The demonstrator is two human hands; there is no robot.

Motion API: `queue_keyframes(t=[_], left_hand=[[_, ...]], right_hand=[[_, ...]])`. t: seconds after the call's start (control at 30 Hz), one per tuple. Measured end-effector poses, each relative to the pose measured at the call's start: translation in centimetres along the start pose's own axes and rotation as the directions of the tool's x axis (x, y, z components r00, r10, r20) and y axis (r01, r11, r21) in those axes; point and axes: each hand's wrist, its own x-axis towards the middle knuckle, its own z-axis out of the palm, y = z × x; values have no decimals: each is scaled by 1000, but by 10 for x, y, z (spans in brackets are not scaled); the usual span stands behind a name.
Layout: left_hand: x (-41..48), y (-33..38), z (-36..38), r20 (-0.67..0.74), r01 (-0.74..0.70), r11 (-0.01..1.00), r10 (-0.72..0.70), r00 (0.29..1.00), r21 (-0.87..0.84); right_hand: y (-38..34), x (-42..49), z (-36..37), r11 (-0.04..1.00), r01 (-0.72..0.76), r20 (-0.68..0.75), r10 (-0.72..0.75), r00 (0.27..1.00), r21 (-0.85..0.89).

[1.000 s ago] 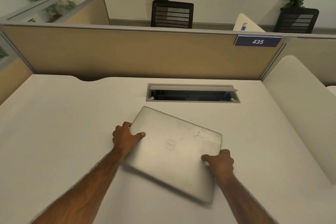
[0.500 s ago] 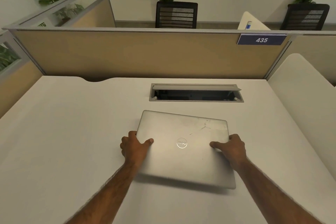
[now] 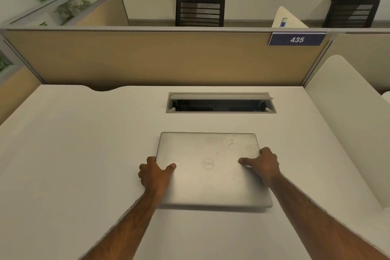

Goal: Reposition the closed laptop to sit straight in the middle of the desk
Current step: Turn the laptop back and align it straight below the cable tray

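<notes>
A closed silver laptop with a round logo on its lid lies flat on the white desk, its edges parallel to the desk's back edge, just in front of the cable box. My left hand grips its left edge, thumb on the lid. On the opposite side my right hand holds the right edge, thumb resting on top. The fingers under both edges are hidden.
An open grey cable box is set into the desk behind the laptop. A tan partition with a blue "435" sign closes the back. A white side panel stands at the right. Plants and dark chairs are beyond.
The laptop has been turned from a skewed angle to square with the desk and has come down flat. Both hands stayed on its side edges.
</notes>
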Motion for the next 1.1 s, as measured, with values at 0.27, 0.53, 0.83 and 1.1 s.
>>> queue_keyframes(t=[0.27,0.53,0.83,1.1], left_hand=[[1,2,-1,-2,2,1000,-2,1000,25],[0,3,0,4,-8,998,8,1000,61],[-4,4,4,9,-19,997,18,1000,78],[-5,2,6,-8,-32,995,33,999,93]], right_hand=[[5,4,7,1000,-7,-2,7,1000,-6],[4,10,8,1000,-15,1,15,1000,2],[6,13,4,1000,-22,-7,22,1000,-3],[7,13,4,1000,-10,-3,10,1000,-13]])
